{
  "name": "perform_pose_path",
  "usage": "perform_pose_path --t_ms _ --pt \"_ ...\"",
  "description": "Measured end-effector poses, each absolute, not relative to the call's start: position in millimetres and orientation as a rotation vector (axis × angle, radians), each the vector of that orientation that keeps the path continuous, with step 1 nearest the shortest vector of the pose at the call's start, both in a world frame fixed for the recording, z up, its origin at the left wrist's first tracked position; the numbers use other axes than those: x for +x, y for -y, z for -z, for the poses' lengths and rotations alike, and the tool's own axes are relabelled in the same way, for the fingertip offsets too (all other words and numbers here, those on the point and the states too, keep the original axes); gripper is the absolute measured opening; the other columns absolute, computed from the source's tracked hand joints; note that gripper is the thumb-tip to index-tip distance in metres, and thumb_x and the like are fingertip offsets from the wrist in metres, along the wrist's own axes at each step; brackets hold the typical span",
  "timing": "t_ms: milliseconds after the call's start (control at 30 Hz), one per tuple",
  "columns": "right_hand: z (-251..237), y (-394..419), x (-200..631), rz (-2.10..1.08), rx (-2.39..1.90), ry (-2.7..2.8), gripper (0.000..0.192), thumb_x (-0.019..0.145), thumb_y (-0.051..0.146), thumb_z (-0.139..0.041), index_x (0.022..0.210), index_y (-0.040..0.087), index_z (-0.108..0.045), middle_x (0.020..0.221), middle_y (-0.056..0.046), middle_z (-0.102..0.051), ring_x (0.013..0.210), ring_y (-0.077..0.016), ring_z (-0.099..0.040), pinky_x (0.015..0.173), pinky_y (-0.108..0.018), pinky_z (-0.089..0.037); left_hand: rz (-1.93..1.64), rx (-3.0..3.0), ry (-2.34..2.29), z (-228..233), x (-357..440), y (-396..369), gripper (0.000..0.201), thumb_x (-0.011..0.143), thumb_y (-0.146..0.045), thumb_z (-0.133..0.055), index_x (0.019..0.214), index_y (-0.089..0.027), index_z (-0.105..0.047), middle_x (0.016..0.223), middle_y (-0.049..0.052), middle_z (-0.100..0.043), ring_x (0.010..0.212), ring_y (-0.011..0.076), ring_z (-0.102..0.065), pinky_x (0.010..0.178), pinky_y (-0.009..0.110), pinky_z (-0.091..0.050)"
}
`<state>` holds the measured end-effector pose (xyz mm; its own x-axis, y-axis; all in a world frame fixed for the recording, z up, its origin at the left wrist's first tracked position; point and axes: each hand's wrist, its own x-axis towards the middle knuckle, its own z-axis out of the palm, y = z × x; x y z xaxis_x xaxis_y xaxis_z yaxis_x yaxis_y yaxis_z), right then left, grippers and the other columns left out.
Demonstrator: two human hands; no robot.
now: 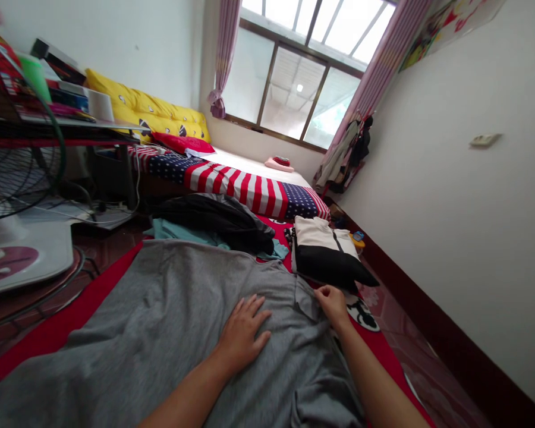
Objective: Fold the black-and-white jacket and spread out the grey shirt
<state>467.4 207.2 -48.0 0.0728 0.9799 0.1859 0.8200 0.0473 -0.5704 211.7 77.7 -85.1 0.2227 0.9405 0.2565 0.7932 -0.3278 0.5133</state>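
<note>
A large grey garment is spread over a red mat, with loose wrinkles across it. My left hand lies flat on its middle, fingers stretched out. At the garment's far right edge, my right hand pinches the cloth between thumb and fingers. A folded white-and-black top with a dark zip lies just beyond my right hand. Behind the grey garment is a heap of black clothes, with teal cloth under it.
The red mat shows at both sides. A bed with a striped, starred cover stands by the window. On the left are a fan and a cluttered desk. Clothes hang along the right wall.
</note>
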Motion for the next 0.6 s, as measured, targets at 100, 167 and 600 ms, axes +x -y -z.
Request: perform_pose_path --t_ms 100,167,600 --pt "47.1 -207.7 470.9 -0.428 -1.803 1.734 0.024 0.076 0.036 -0.054 0.082 0.016 -0.066 0.075 -0.005 -0.070 0.057 -0.0168 -0.064 0.059 -0.028 -0.048 -0.768 2.225 -1.640 84.2 212.5 -77.4 0.043 0.084 -0.034 -0.058 0.127 -0.029 -0.057 0.150 0.005 -0.042 0.141 0.0255 -0.031 0.118 0.050 -0.018" --pt "49.0 -208.6 469.3 -0.458 -1.808 1.724 0.023 0.071 0.034 -0.061 0.085 0.016 -0.065 0.077 -0.005 -0.070 0.059 -0.0159 -0.064 0.058 -0.026 -0.047 -0.763 2.222 -1.643 84.0 212.6 -77.2 0.043 0.084 -0.033 -0.058 0.127 -0.029 -0.057 0.150 0.005 -0.041 0.142 0.0252 -0.030 0.118 0.049 -0.017" --pt "10.0 -198.9 480.4 -0.671 -1.599 1.485 0.039 0.056 0.053 -0.071 0.065 0.018 -0.056 0.057 -0.002 -0.061 0.051 -0.0172 -0.060 0.042 -0.024 -0.039 -0.794 2.205 -1.629 85.6 211.8 -77.4 0.043 0.084 -0.034 -0.058 0.127 -0.030 -0.057 0.149 0.005 -0.043 0.141 0.0255 -0.031 0.118 0.049 -0.018"
